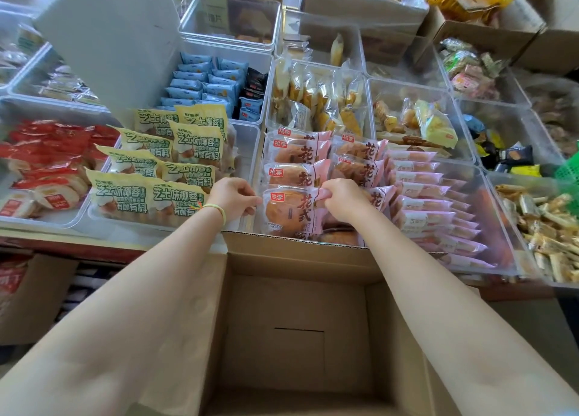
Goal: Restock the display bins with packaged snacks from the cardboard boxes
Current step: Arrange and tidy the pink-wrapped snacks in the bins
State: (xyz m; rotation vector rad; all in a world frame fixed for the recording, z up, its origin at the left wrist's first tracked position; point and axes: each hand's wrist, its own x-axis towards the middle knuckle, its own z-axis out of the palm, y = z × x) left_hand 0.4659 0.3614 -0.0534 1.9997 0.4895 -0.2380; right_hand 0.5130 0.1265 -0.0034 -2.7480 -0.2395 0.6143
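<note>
Your left hand (233, 199) and right hand (341, 199) both pinch the frontmost pink bread packet (289, 210), one at each side seam, so it stands on edge at the near end of the clear display bin (257, 177). Holding it by both ends likely lets you square it with the row of matching packets (297, 155) behind it, labels facing you (the overlapped rows in the neighbouring bins follow the same logic). The cardboard box (294, 337) sits open directly under your forearms, pressed against the bin's near edge, which keeps each transfer short. Its floor shows bare, so this batch looks nearly finished. To your left, the yellow-green packets (150, 193) lie shingled in their own bin.
</note>
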